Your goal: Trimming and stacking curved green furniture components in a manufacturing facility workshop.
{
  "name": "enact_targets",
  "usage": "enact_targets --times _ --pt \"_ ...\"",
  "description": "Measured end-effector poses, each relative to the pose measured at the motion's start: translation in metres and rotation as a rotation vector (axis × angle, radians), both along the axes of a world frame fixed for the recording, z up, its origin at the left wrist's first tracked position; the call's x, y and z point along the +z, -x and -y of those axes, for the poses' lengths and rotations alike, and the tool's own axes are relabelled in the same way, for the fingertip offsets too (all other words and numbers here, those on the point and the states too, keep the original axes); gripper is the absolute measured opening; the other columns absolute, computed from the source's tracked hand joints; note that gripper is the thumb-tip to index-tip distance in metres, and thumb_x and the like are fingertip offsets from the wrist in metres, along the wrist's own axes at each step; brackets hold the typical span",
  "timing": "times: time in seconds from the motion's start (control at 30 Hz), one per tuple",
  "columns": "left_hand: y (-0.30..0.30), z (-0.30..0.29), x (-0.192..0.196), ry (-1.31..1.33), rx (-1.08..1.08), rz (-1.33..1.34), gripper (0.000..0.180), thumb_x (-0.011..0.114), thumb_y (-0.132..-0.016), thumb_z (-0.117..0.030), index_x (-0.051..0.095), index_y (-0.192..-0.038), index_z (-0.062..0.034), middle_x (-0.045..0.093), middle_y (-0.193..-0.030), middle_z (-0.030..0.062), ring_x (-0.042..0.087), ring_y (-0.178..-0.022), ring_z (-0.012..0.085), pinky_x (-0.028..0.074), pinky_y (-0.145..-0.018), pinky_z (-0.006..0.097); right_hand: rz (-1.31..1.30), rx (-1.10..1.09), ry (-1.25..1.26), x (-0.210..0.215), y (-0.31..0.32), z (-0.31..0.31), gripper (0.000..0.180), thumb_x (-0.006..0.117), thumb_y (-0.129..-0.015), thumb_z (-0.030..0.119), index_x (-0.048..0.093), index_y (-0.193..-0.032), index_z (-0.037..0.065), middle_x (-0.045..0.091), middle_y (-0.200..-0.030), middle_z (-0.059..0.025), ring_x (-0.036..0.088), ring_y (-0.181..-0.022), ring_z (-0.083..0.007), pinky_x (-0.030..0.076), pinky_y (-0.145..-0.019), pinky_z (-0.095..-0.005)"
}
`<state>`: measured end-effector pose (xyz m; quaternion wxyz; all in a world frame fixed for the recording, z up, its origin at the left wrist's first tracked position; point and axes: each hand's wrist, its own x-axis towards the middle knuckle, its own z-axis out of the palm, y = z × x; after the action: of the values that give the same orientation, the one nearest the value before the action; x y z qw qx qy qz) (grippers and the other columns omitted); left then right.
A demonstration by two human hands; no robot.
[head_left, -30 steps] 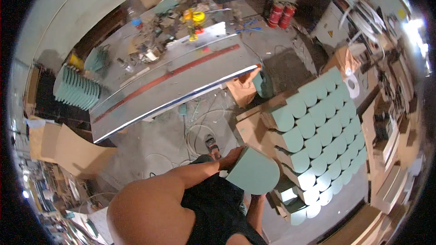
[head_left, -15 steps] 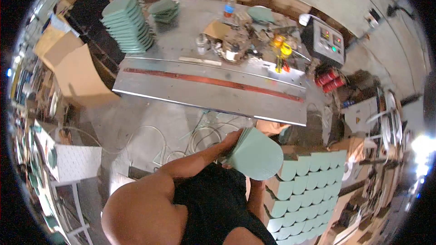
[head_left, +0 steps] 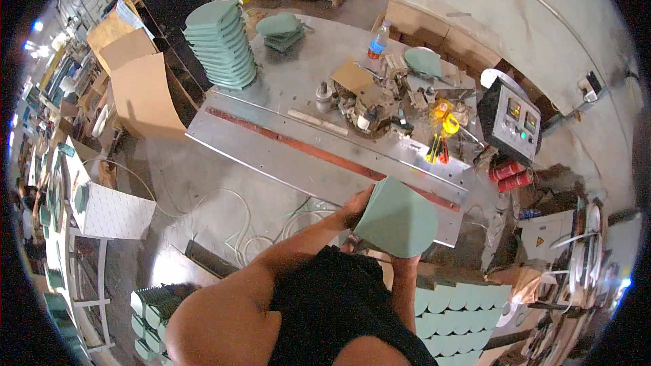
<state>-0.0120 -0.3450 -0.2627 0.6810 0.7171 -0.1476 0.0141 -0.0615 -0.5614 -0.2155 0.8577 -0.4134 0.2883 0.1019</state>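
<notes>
A stack of pale green sheets [head_left: 398, 219], straight at one end and rounded at the other, is held in front of my body. My left hand [head_left: 357, 205] is closed on its left edge. My right hand [head_left: 405, 263] holds it from the near side, its fingers mostly hidden beneath. The steel worktable [head_left: 298, 174], with a reddish strip [head_left: 305, 150] along it, lies just beyond the sheets. Their far right part overlaps the table's near edge in view; I cannot tell whether they touch it.
A tall pile of green pieces [head_left: 218, 44] and a lower pile [head_left: 280, 30] stand at the table's far left. Tools, a bottle [head_left: 378, 41] and a control box [head_left: 513, 120] are farther right. Rows of similar sheets [head_left: 461, 308] lie low at my right; hoses [head_left: 244, 230] cross the floor.
My view has turned, so the table appears tilted and closer. Both hands still hold the sheets, which have come up toward the table's near right edge.
</notes>
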Motion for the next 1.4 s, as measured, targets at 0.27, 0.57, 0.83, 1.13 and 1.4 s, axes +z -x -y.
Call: enact_targets --times 0.27,0.57,0.83,1.13,1.4 --pt "-0.028 0.013 -0.055 0.031 0.186 -0.253 0.058 0.05 -0.088 -0.012 0.026 -0.14 -0.0014 0.06 -0.102 0.0267 0.06 -0.09 0.041 0.047 -0.078 0.046 -0.035 0.126 -0.004 0.003 -0.056 0.016 0.053 0.046 -0.09 0.043 0.041 -0.132 0.01 0.047 -0.127 -0.0116 0.047 -0.114 -0.0308 0.048 -0.082 -0.0506" --pt "-0.026 0.018 -0.051 -0.906 0.165 -0.149 0.032 0.042 -0.09 -0.021 0.056 -0.116 -0.0083 0.061 -0.085 0.0201 0.061 -0.079 0.035 0.049 -0.075 0.042 -0.227 0.267 0.047 0.001 -0.061 0.057 0.058 0.047 -0.089 0.046 0.038 -0.134 0.012 0.042 -0.132 -0.0131 0.043 -0.117 -0.0345 0.044 -0.087 -0.0534" --pt "-0.012 -0.013 0.007 -0.27 0.406 0.026 0.044 0.048 -0.089 -0.039 0.062 -0.107 -0.0013 0.063 -0.1 0.0218 0.061 -0.089 0.0337 0.045 -0.083 0.041 -0.156 0.369 0.172 -0.011 -0.072 0.092 0.058 0.055 -0.088 0.037 0.037 -0.135 0.009 0.037 -0.136 -0.0167 0.041 -0.119 -0.0374 0.041 -0.093 -0.0533" --pt "0.007 -0.102 0.002 -0.335 2.077 -0.722 0.054 0.058 -0.083 -0.037 0.044 -0.115 0.0034 0.049 -0.112 0.0232 0.05 -0.104 0.0398 0.041 -0.088 0.048 -0.093 0.377 0.664 0.024 -0.115 0.126 0.046 0.057 -0.087 0.034 0.045 -0.122 0.007 0.044 -0.121 -0.0153 0.045 -0.105 -0.0338 0.044 -0.084 -0.049" --pt "-0.034 -0.102 -0.003 -0.037 2.11 -1.011 0.061 0.056 -0.083 -0.05 0.045 -0.114 0.0014 0.053 -0.111 0.0216 0.052 -0.104 0.0384 0.043 -0.088 0.046 -0.04 0.5 0.887 -0.003 -0.147 0.114 0.037 0.058 -0.085 0.032 0.051 -0.11 0.005 0.051 -0.107 -0.014 0.049 -0.091 -0.031 0.045 -0.077 -0.0449"
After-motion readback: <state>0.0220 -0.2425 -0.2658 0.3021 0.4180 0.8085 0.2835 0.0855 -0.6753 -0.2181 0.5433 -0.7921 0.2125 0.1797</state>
